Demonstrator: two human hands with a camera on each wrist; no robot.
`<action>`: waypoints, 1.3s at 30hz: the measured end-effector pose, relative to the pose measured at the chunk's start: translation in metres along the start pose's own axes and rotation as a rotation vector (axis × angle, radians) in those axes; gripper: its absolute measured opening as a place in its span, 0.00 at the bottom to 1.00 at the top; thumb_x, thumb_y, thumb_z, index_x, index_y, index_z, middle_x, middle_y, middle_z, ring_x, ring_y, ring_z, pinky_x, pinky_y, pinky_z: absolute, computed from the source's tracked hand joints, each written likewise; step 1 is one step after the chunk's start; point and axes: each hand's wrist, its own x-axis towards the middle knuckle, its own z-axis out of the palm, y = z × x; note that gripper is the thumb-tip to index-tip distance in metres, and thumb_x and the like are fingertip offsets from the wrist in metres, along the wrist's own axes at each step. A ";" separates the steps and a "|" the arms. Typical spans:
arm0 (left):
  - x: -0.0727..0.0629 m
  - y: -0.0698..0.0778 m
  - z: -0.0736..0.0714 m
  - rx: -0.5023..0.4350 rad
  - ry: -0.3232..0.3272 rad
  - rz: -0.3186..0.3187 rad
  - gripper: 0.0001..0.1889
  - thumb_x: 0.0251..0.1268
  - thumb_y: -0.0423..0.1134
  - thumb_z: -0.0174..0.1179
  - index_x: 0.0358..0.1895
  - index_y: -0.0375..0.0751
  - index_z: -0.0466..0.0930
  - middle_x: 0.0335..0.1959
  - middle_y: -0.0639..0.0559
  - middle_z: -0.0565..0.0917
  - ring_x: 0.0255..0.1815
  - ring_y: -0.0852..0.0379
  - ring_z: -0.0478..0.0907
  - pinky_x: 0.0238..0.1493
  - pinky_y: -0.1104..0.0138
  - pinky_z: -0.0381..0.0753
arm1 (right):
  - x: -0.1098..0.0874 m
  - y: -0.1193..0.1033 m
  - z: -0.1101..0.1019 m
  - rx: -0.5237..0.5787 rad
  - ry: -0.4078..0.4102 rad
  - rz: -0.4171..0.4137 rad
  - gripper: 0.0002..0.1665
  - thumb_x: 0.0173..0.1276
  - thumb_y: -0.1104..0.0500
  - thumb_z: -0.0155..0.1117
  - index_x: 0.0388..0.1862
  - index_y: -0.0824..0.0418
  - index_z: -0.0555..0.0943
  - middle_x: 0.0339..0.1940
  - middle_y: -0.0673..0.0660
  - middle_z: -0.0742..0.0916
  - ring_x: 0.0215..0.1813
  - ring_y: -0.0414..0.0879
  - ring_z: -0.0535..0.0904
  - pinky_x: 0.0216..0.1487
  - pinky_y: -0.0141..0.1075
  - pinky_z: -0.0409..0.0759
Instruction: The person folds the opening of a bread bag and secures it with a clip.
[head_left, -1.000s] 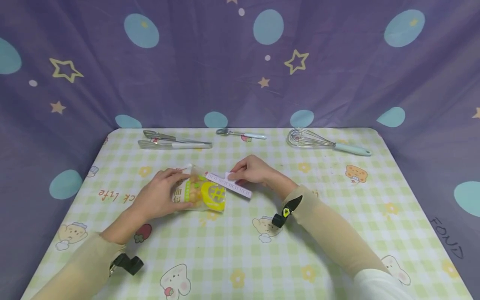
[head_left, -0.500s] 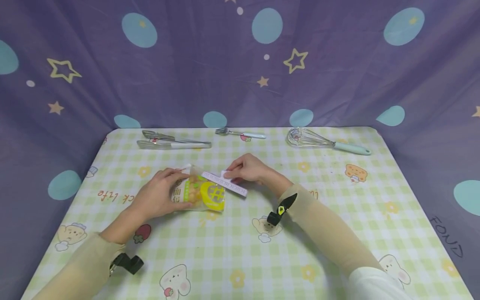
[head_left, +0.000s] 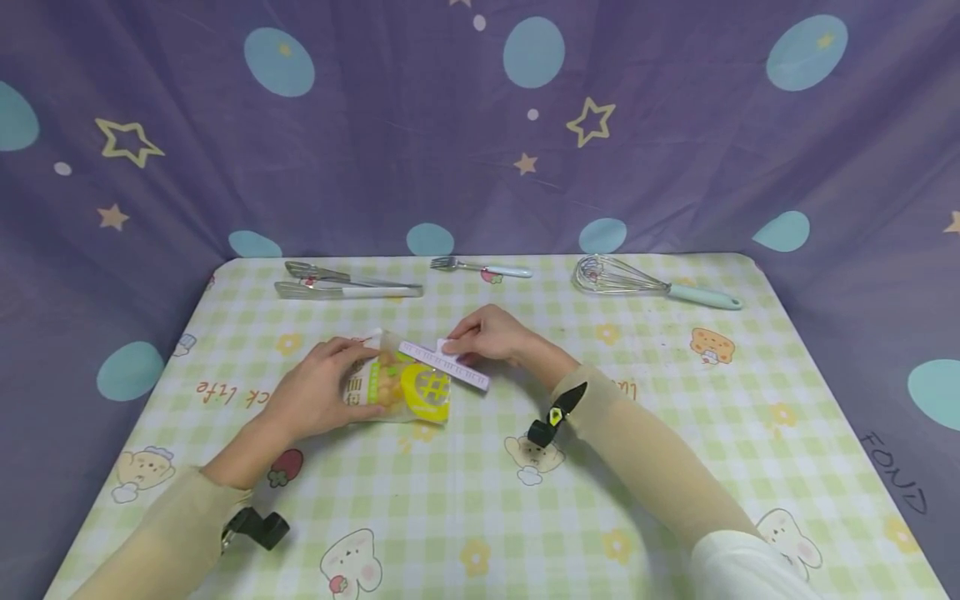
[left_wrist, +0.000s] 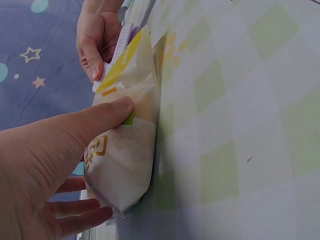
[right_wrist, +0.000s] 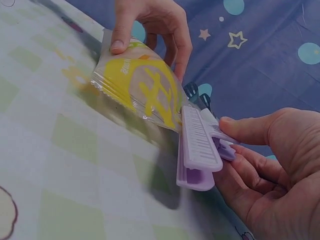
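A see-through snack bag (head_left: pixel 411 392) with yellow and green print lies on the checked cloth, puffed with pale contents. My left hand (head_left: pixel 318 385) grips its left end, the thumb on the near side and fingers on the far side. My right hand (head_left: pixel 491 337) pinches the tab of a lavender bag clip (right_wrist: pixel 200 142) between thumb and fingers. The clip's long bars slant across the bag's far right corner. In the right wrist view, the bars stand apart at the near end. How much of the bag lies between them is hidden.
Along the table's back edge lie metal tongs (head_left: pixel 348 287), a fork (head_left: pixel 480 267) with a pale blue handle, and a whisk (head_left: pixel 652 285) with a mint handle. A purple curtain (head_left: pixel 420 133) hangs behind the table.
My right hand has moved the clip a little left, further over the bag's corner. The left hand and the bag have stayed about where they were.
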 end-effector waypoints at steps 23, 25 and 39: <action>0.002 -0.001 0.000 -0.007 0.007 0.014 0.44 0.48 0.58 0.84 0.69 0.42 0.82 0.70 0.35 0.79 0.70 0.33 0.77 0.64 0.37 0.81 | 0.016 -0.009 0.007 0.073 -0.018 0.011 0.16 0.66 0.63 0.79 0.50 0.70 0.91 0.41 0.62 0.94 0.29 0.41 0.88 0.40 0.37 0.92; 0.002 -0.001 0.000 -0.008 0.009 0.015 0.44 0.48 0.58 0.84 0.69 0.42 0.82 0.70 0.35 0.79 0.70 0.33 0.77 0.64 0.37 0.81 | 0.018 -0.011 0.008 0.085 -0.022 0.016 0.16 0.67 0.63 0.79 0.50 0.70 0.90 0.41 0.61 0.93 0.29 0.41 0.88 0.40 0.38 0.92; 0.002 -0.001 0.000 -0.017 0.000 0.005 0.44 0.49 0.59 0.83 0.70 0.44 0.81 0.71 0.34 0.78 0.69 0.32 0.77 0.61 0.36 0.82 | 0.030 -0.017 0.015 0.119 -0.038 0.014 0.16 0.66 0.64 0.79 0.51 0.72 0.90 0.43 0.61 0.92 0.30 0.41 0.89 0.43 0.40 0.92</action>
